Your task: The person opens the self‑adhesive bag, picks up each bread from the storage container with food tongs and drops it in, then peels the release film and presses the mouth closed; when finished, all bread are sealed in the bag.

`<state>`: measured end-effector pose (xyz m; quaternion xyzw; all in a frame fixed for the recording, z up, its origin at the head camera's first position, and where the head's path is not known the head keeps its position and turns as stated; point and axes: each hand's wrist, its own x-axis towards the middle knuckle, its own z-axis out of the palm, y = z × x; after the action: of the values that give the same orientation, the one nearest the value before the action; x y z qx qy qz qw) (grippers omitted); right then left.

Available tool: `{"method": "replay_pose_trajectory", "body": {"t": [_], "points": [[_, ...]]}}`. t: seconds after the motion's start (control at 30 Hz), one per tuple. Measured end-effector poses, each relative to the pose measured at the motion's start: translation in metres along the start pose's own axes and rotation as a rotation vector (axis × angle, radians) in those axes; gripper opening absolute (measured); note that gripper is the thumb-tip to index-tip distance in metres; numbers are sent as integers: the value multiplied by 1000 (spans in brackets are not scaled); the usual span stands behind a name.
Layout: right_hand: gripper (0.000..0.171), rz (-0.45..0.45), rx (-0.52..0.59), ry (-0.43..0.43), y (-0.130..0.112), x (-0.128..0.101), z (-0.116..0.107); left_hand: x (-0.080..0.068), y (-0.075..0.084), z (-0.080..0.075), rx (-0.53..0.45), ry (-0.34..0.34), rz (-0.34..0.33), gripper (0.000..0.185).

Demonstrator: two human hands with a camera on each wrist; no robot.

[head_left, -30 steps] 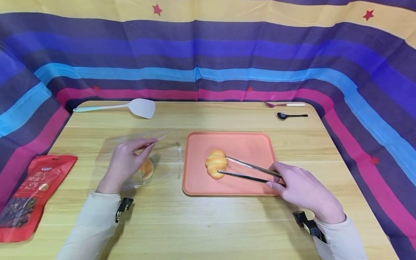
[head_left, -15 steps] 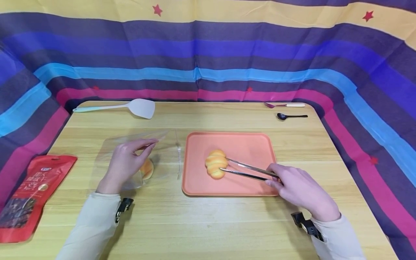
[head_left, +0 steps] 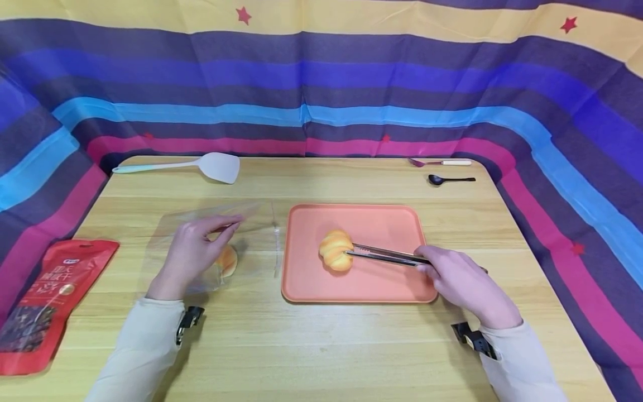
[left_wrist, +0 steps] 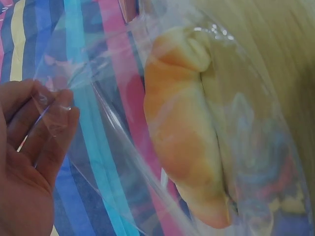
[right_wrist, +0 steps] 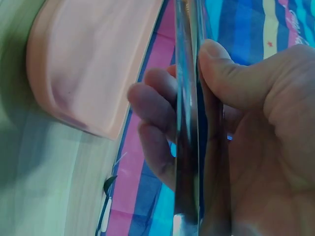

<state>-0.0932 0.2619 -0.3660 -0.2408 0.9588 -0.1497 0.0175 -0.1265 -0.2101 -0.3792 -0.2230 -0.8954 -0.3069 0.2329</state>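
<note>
Tongs (head_left: 387, 256) tips hidden behind bread roll (head_left: 335, 250), R hand (head_left: 464, 285).

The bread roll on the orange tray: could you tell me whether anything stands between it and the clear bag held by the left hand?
Nothing visible does. The bread roll, gripped by the tongs, has only the tray rim and bare table between it and the bag.

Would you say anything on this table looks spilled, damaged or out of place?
Nothing stands out. The tongs in the right hand grip a bread roll on the orange tray; the left hand holds open a clear bag with another roll inside.
</note>
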Motion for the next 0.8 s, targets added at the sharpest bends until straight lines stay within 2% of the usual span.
{"method": "replay_pose_trajectory", "body": {"t": [0.2, 0.37, 0.8], "points": [[13, -35, -37, 40, 4, 4, 2, -1, -3, -1, -25, -1, -15, 25], [15, -52, -37, 65, 3, 8, 2, -1, -2, -1, -57, -27, -57, 25], [15, -103, -28, 94, -16, 28, 1, -1, 1, -5, -121, -70, -108, 23]]}}
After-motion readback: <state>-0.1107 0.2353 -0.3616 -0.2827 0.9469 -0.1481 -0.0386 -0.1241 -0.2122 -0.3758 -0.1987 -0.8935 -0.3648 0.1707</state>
